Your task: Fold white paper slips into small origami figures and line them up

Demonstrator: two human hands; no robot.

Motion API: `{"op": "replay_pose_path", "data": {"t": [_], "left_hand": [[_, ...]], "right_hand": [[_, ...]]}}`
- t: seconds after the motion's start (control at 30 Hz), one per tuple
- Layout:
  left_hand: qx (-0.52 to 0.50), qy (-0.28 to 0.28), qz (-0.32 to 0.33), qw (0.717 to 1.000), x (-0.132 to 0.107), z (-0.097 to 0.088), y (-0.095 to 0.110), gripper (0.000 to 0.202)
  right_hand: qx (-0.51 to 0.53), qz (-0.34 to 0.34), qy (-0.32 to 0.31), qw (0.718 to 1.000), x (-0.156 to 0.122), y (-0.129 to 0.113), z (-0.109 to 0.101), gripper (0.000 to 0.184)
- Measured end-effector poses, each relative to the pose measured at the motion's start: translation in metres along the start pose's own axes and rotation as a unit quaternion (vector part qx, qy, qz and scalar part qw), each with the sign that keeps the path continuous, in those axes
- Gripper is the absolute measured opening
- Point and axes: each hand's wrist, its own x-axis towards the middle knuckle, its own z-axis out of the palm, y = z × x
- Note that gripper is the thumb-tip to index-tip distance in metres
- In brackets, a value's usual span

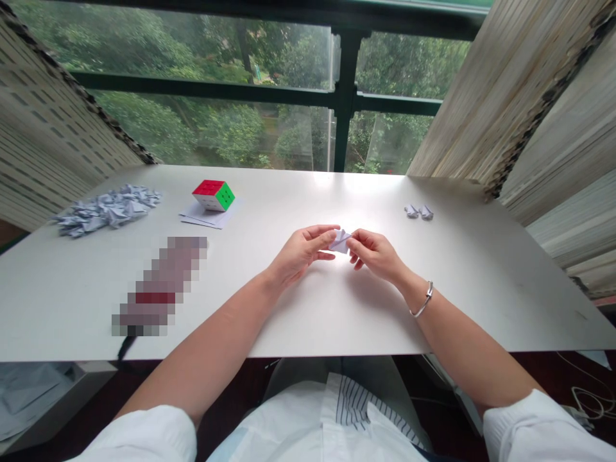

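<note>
Just above the middle of the white table, a small piece of folded white paper [341, 242] is held between my two hands. My left hand [304, 252] pinches its left side between thumb and fingers. The right side is gripped by the thumb and forefinger of my right hand [374, 251], whose other fingers curl below. Part of the paper is covered by the fingertips. Two small folded paper pieces [418, 212] lie beyond my right hand, towards the back right.
A heap of folded papers [108, 208] lies at the back left. A puzzle cube [214, 195] rests on flat paper sheets [205, 218]. A blurred-out, elongated object [161, 285] lies at the left on the table [298, 333]. Curtains flank the window [289, 122] behind.
</note>
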Motion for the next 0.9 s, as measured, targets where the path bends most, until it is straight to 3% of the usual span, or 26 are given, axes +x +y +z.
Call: {"op": "replay_pose_path", "data": {"t": [0.23, 0.4, 0.5, 0.7, 0.9], "left_hand": [[0.033, 0.047, -0.016, 0.998, -0.001, 0.002, -0.003, 0.029], [0.019, 0.045, 0.012, 0.999, -0.002, 0.004, -0.004, 0.036], [0.009, 0.056, 0.027, 0.998, -0.002, 0.004, -0.005, 0.035], [-0.001, 0.044, 0.04, 0.998, -0.003, 0.006, -0.004, 0.041], [-0.011, 0.03, 0.039, 0.999, -0.003, 0.006, -0.003, 0.034]], "right_hand": [[-0.081, -0.051, 0.097, 0.991, -0.002, 0.0, 0.006, 0.025], [-0.113, -0.097, 0.078, 0.986, -0.001, 0.002, 0.006, 0.026], [-0.158, -0.117, 0.076, 0.978, 0.001, 0.007, 0.006, 0.044], [-0.258, -0.166, 0.109, 0.946, -0.001, 0.009, 0.01, 0.033], [-0.248, -0.184, 0.11, 0.945, -0.004, 0.011, 0.012, 0.034]]}}
